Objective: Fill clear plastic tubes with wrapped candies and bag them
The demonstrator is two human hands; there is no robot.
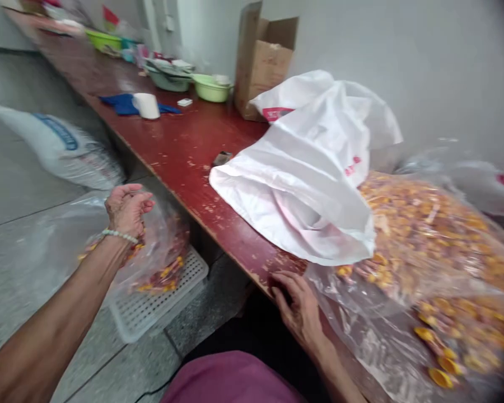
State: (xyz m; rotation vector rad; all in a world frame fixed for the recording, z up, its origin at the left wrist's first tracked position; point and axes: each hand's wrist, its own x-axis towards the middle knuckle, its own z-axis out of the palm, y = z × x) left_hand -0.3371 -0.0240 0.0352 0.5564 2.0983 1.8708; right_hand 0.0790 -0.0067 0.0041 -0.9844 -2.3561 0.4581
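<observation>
My left hand point(128, 211), with a pale bead bracelet at the wrist, hangs over a clear plastic bag point(155, 240). Its fingers are loosely curled and a little apart, and I see nothing in them. Inside that bag lie small yellow and reddish parts point(166, 275); the bag rests on a white perforated plastic crate point(130, 319). At the edge of the red table point(185, 162) lies my right hand point(300, 310), fingers bent but apart, holding nothing visible. Near it are a white woven sack point(302, 173) and a clear sheet of plastic point(361, 319).
A large clear bag of yellow-orange parts point(437, 224) covers the table's right side, with several loose yellow pieces point(441, 376) in front. Farther back stand a cardboard box point(269, 67), a green basin point(212, 88) and a white roll point(147, 105). A full white sack point(71, 148) lies on the floor.
</observation>
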